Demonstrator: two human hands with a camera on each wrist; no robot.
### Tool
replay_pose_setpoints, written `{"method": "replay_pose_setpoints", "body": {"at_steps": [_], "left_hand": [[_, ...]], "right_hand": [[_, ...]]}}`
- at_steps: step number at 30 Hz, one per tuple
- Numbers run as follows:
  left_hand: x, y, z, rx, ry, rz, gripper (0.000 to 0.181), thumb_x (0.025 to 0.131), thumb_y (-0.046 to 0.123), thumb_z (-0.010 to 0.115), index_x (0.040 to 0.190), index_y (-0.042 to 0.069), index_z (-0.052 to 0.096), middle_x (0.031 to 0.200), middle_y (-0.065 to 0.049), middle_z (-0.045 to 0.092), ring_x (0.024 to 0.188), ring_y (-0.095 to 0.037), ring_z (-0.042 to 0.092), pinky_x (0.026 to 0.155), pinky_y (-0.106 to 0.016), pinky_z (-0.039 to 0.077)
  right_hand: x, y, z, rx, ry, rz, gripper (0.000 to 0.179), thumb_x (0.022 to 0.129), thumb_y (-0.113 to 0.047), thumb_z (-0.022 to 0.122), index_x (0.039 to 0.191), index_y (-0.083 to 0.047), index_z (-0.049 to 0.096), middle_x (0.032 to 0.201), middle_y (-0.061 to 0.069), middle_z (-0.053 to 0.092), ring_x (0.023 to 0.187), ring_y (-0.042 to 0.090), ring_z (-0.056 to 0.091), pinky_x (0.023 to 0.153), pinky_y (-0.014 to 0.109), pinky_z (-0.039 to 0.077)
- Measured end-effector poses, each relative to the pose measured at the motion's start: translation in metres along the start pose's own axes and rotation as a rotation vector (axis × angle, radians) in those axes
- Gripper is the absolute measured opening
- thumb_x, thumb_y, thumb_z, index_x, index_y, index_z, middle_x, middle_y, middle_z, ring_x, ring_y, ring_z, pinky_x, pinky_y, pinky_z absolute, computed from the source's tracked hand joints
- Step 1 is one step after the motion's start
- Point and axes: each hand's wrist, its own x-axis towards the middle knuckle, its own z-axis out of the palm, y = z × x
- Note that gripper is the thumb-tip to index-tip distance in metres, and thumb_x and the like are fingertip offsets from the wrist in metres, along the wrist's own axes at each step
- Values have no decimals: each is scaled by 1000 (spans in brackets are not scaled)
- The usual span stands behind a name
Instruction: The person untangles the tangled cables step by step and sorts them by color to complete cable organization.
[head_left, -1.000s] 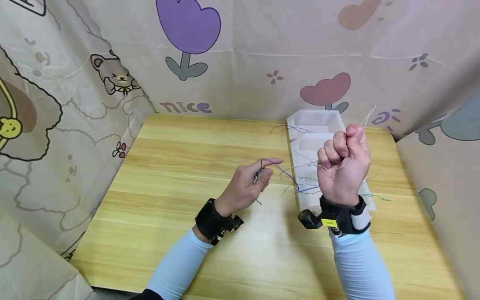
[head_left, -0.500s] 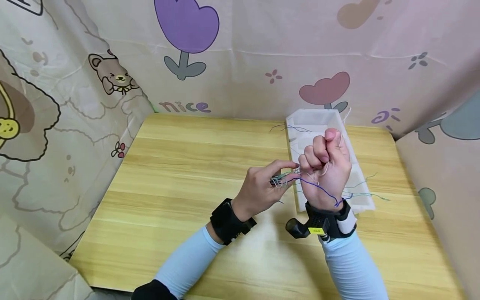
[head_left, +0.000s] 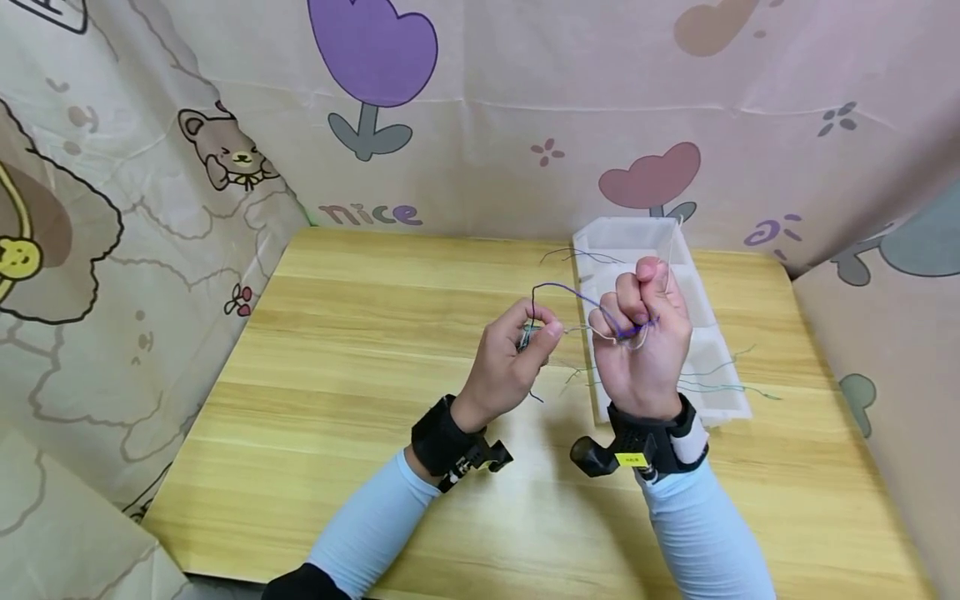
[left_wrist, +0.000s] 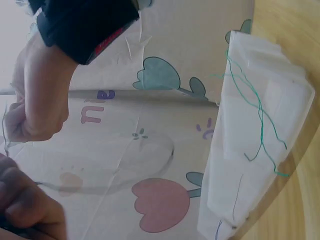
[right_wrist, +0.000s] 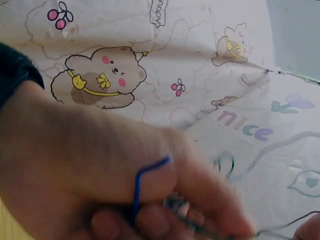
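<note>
across the gap between left hand [head_left: 501, 360] and right hand [head_left: 643, 358], a pale thread [head_left: 608, 339] runs, pinched by the left's thumb and forefinger, clasped in the right's curled fingers; a blue strand [head_left: 564, 287] arches alongside; beyond, a white tray [head_left: 637, 237] on the table [head_left: 337, 400].

Pale wood-grain tbl [head_left: 337, 333] w/ wht divided tray [head_left: 633, 236] twd rt.
</note>
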Motion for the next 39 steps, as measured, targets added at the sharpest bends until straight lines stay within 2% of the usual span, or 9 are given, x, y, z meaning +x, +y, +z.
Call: {"method": "replay_pose_setpoints", "body": {"at_steps": [3,6,9,12,20,26,29,33,39], "left_hand": [[-3,-13,2,-91,-48,-133,12,96,6,46,98,-4,52,54,-3,38,44,-15,37,41,-23,31],[-6,-26,2,-117,-140,-184,19,99,16,45,100,0,56,55,-3,38,45,-17,36,42,-24,30],[-7,-30,0,-68,-210,-134,21,99,21,46,95,4,59,58,-1,43,46,-15,37,43,-25,31],[-7,-28,-3,-31,-231,-85,20,98,16,47,86,6,59,60,-1,46,47,-12,39,45,-25,33],[0,8,-13,96,-231,-34,16,93,0,49,77,2,52,60,1,41,51,-7,36,50,-22,32],[0,10,-18,44,-280,-9,20,93,-1,45,75,2,49,61,1,38,53,-9,36,52,-22,32],[-4,2,-27,-35,-262,17,21,94,3,42,74,1,48,59,-1,38,50,-11,35,46,-25,31],[-8,-12,-42,-109,-188,-3,28,97,18,42,75,2,43,56,-1,34,46,-14,31,44,-27,26],[-10,-16,-55,-95,-115,-26,29,97,23,42,79,1,42,56,-3,33,47,-17,31,46,-28,26]], "right_hand": [[1,2,0,10,18,0,20,102,-11,26,91,0,39,57,0,26,43,10,21,41,22,17],[2,2,0,11,30,-21,19,102,-12,28,91,-1,39,57,0,25,43,10,21,41,21,17],[3,2,0,34,29,-30,22,102,-17,30,92,-1,40,57,0,25,43,10,21,41,20,17],[3,0,-1,40,27,-26,22,102,-15,29,91,0,40,57,0,24,42,9,20,40,20,17],[-1,-1,-3,-63,30,-62,23,101,-16,33,92,3,41,57,0,23,41,8,20,39,19,17],[-1,-3,-5,-98,39,-91,24,101,-15,32,90,3,41,56,0,24,41,9,21,38,20,17],[4,-16,-7,-90,75,-163,23,101,-14,33,88,3,40,55,0,25,40,9,21,36,20,16],[9,-39,-9,-84,94,-258,22,100,-15,36,88,3,39,54,0,25,39,8,19,34,19,15],[11,-54,-10,-121,83,-231,24,101,-16,33,90,4,38,52,2,25,38,10,19,34,21,15]]}}
